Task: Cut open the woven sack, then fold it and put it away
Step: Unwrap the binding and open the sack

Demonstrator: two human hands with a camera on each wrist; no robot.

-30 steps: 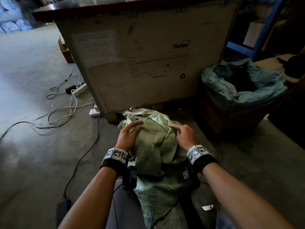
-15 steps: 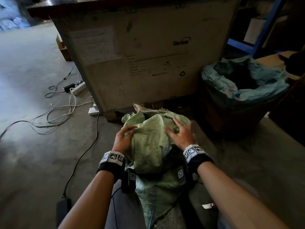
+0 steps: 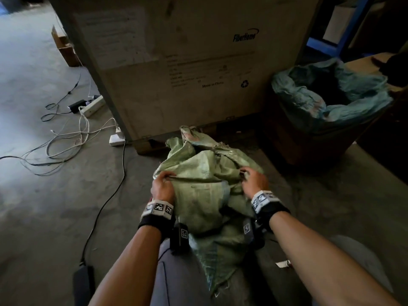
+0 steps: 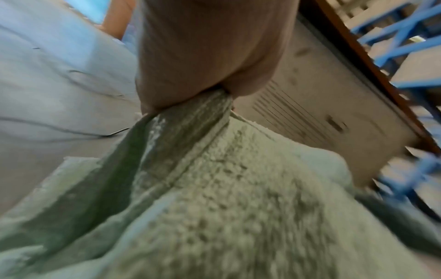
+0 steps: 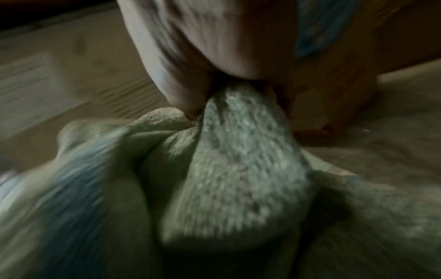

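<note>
Head view: one sack [image 3: 205, 186], two gripping hands, left hand [image 3: 162, 187], right hand [image 3: 254, 181].

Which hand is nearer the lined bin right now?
Right. The right hand grips the woven sack on the side facing the lined bin. The left hand grips the sack's opposite edge, farther from it, toward the cables.

Each bare forearm wore a black wristband [image 3: 152, 225] topped by a white band of black square markers, a small black tagged camera unit [image 3: 180, 238] beside it, above grey trousers [image 3: 176, 281].
</note>
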